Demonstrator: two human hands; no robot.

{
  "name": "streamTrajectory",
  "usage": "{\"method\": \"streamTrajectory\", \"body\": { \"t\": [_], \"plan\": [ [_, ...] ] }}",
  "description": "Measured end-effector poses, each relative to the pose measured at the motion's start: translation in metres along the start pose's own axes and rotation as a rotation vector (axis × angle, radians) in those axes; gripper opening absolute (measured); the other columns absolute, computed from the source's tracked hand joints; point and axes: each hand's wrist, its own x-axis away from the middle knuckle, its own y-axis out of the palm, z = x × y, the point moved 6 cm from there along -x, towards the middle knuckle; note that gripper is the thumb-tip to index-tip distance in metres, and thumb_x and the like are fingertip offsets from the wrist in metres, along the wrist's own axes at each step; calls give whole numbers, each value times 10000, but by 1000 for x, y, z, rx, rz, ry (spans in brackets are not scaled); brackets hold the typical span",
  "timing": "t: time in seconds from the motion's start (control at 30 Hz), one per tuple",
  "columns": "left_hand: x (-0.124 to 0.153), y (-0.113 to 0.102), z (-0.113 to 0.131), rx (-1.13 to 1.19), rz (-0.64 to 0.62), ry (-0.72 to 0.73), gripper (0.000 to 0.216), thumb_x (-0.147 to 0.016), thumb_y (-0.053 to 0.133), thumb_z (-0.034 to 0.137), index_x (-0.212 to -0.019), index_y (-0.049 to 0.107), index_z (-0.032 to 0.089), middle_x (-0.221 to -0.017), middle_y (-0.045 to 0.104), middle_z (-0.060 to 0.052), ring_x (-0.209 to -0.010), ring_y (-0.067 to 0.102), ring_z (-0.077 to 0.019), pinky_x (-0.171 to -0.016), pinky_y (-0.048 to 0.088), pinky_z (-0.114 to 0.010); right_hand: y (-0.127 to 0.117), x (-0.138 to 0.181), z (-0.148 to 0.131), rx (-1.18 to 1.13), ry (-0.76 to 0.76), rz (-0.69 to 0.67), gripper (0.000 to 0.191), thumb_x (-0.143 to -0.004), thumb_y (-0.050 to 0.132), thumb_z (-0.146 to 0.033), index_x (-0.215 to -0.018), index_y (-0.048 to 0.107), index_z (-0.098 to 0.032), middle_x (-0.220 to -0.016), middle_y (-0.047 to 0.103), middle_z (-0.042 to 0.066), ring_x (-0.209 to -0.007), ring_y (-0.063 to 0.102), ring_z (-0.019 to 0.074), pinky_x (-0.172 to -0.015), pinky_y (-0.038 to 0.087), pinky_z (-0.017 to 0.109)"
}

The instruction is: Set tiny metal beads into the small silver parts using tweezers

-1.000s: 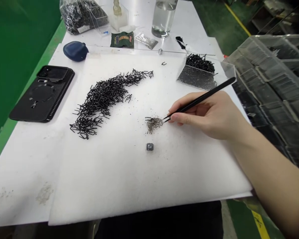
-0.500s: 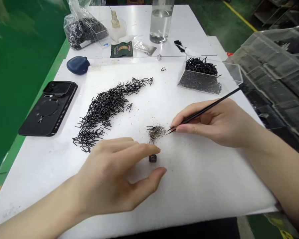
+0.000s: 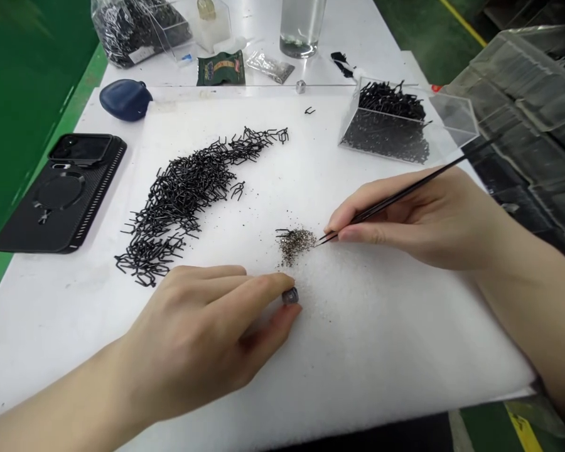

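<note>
My left hand (image 3: 202, 339) pinches a small dark metallic cube (image 3: 290, 295) between thumb and index finger, low over the white foam sheet (image 3: 381, 351). My right hand (image 3: 419, 220) grips black tweezers (image 3: 395, 196), their tips slightly apart at the right edge of a heap of tiny brownish grains (image 3: 295, 245). One dark forked piece (image 3: 284, 233) lies at the heap's upper left. Farther left spreads a long pile of black forked pieces (image 3: 193, 182). My fingers partly hide the cube.
A clear box (image 3: 386, 135) of black pieces stands at right. A black phone (image 3: 61, 194) and a blue rounded object (image 3: 125, 99) lie left. Along the back are a bag of black pieces (image 3: 127, 31), a green packet (image 3: 221, 68) and a container of clear liquid (image 3: 302, 25).
My left thumb and index finger have closed on the small cube, which sat between them before. The tweezers stay beside the grains. The view has shifted slightly.
</note>
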Motion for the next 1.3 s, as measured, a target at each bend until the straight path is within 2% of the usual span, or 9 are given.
{"method": "streamTrajectory", "body": {
  "t": [0.13, 0.4, 0.7, 0.97, 1.17, 1.3],
  "plan": [
    [-4, -1, 3, -25, -3, 13, 34, -963, 683, 183, -952, 708, 161, -560, 526, 90, -476, 454, -70, -475, 369, -275, 1, -1, -1, 11, -8, 12, 90, -828, 887, -252, -903, 850, -286, -890, 839, -28, -816, 788, 144, -749, 663, 230],
    [-1, 2, 0, -3, -25, 5, 48, -965, 680, 200, -928, 689, 171, -550, 520, 95, -469, 471, -76, -469, 373, -291, 0, 0, 0, 35, 23, 13, 87, -833, 891, -286, -907, 858, -318, -897, 839, -20, -833, 792, 185, -765, 681, 303],
    [-6, 4, -5, 69, -15, -5, 39, -962, 698, 218, -961, 702, 180, -559, 560, 82, -452, 508, -81, -446, 387, -291, -1, 0, 0, 69, 33, 40, 108, -810, 908, -242, -871, 859, -317, -859, 836, -24, -807, 792, 180, -726, 674, 289],
    [-6, 1, -1, 64, -9, -28, 66, -957, 730, 215, -987, 758, 164, -583, 622, 70, -455, 547, -82, -464, 433, -282, 2, 7, -9, -61, 28, 88, 100, -838, 882, -208, -864, 837, -294, -864, 825, -3, -782, 796, 190, -676, 671, 297],
    [-6, 2, -3, 72, -20, -68, 43, -942, 747, 223, -934, 754, 182, -594, 653, 66, -448, 544, -85, -446, 423, -288, 30, 11, -22, -162, -27, -134, 161, -910, 789, -154, -965, 788, -305, -924, 805, -10, -886, 800, 198, -813, 679, 326],
    [-5, 2, -5, 76, -33, -88, 108, -946, 720, 223, -841, 724, 196, -565, 622, 69, -459, 551, -95, -430, 413, -296, 34, 12, -22, -123, -35, -154, 175, -900, 796, -145, -953, 786, -312, -934, 798, -20, -896, 800, 186, -829, 674, 300]
  ]
}}
